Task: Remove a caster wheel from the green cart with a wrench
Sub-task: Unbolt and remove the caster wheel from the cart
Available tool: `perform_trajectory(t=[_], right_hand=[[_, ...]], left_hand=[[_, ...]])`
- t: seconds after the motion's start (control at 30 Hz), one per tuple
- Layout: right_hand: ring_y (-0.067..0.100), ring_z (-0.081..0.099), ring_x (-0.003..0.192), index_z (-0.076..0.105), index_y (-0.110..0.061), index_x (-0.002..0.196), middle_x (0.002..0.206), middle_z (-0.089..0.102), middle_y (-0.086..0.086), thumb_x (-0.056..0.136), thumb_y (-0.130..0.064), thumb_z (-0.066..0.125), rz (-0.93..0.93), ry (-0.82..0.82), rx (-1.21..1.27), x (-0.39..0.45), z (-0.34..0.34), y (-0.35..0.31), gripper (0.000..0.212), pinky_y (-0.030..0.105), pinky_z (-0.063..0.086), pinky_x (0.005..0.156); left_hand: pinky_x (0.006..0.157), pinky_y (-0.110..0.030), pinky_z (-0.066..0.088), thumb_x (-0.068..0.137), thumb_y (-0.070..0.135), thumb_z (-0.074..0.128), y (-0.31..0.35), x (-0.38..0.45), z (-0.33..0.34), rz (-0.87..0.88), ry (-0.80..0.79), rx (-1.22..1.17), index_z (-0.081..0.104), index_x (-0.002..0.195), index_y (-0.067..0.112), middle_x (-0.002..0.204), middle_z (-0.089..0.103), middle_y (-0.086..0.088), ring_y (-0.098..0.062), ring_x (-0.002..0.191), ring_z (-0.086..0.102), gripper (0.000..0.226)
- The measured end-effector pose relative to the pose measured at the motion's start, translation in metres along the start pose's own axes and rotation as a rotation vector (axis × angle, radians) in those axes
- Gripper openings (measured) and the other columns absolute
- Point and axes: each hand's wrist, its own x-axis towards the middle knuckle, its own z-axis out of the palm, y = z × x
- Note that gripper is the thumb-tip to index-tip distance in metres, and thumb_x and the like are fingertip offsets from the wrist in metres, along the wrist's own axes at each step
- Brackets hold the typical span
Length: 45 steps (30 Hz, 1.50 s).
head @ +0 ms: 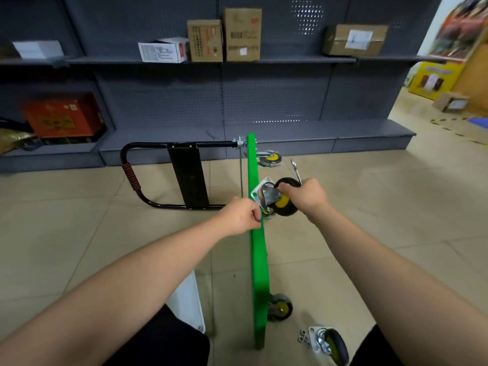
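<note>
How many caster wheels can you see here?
4. One far caster on the green cart, one held caster in the right hand, one near caster low on the cart, one loose caster on the floor. None seem hidden.

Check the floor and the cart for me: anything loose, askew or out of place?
Yes. The green cart stands on its edge. A detached caster wheel lies on the floor at lower right beside loose nuts. The right hand grips a second caster, its mounting plate tilted off the deck, along with the wrench.
</note>
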Motion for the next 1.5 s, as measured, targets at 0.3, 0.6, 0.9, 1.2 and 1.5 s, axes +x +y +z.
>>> perform_trajectory(t=[0.3, 0.6, 0.9, 1.2, 1.5], right_hand=[[0.015, 0.046, 0.054, 0.062, -0.009, 0.067, 0.056, 0.05, -0.003, 0.086, -0.036, 0.077, -0.08, -0.153, 0.138, -0.018, -0.032, 0.076, 0.037, 0.026, 0.036, 0.05], [0.016, 0.025, 0.052, 0.069, -0.007, 0.082, 0.059, 0.038, 0.002, 0.091, -0.035, 0.073, -0.072, -0.301, 0.412, -0.025, -0.052, 0.114, 0.029, 0.027, 0.018, 0.046], [0.01, 0.028, 0.05, 0.077, -0.021, 0.08, 0.058, 0.046, -0.003, 0.059, -0.06, 0.085, -0.086, -0.452, 0.584, -0.015, -0.065, 0.133, 0.045, 0.021, 0.019, 0.043], [0.009, 0.072, 0.094, 0.074, -0.034, 0.112, 0.098, 0.077, -0.013, 0.075, -0.041, 0.086, -0.418, -0.592, -0.078, -0.003, -0.08, 0.104, 0.039, 0.035, 0.057, 0.087], [0.008, 0.059, 0.076, 0.059, -0.032, 0.094, 0.083, 0.063, -0.014, 0.061, -0.078, 0.056, -0.663, -0.412, -0.624, 0.008, -0.043, 0.094, 0.057, 0.037, 0.053, 0.069]], left_hand=[[0.092, -0.026, 0.052, 0.083, 0.014, 0.081, 0.006, -0.003, 0.001, 0.026, -0.055, 0.032, 0.076, 0.102, 0.01, 0.09, 0.073, 0.0, -0.014, 0.093, 0.069, 0.021], [0.12, -0.029, 0.026, 0.072, 0.051, 0.085, 0.017, 0.011, -0.005, 0.141, -0.093, 0.094, 0.03, 0.158, 0.02, 0.161, 0.035, -0.001, -0.018, 0.146, 0.033, 0.107], [0.112, -0.013, 0.023, 0.067, 0.037, 0.093, 0.033, 0.035, 0.005, 0.139, -0.223, -0.248, 0.024, 0.155, 0.024, 0.146, 0.046, 0.021, 0.004, 0.137, 0.036, 0.113], [0.116, -0.014, 0.028, 0.061, 0.036, 0.097, 0.039, 0.032, 0.015, 0.283, -0.214, -0.161, 0.031, 0.149, 0.025, 0.145, 0.046, 0.015, 0.003, 0.13, 0.044, 0.111], [0.118, -0.018, 0.016, 0.065, 0.049, 0.09, 0.027, 0.019, -0.004, 0.277, -0.274, 0.026, 0.004, 0.16, 0.037, 0.165, 0.022, 0.013, -0.003, 0.148, 0.024, 0.128]])
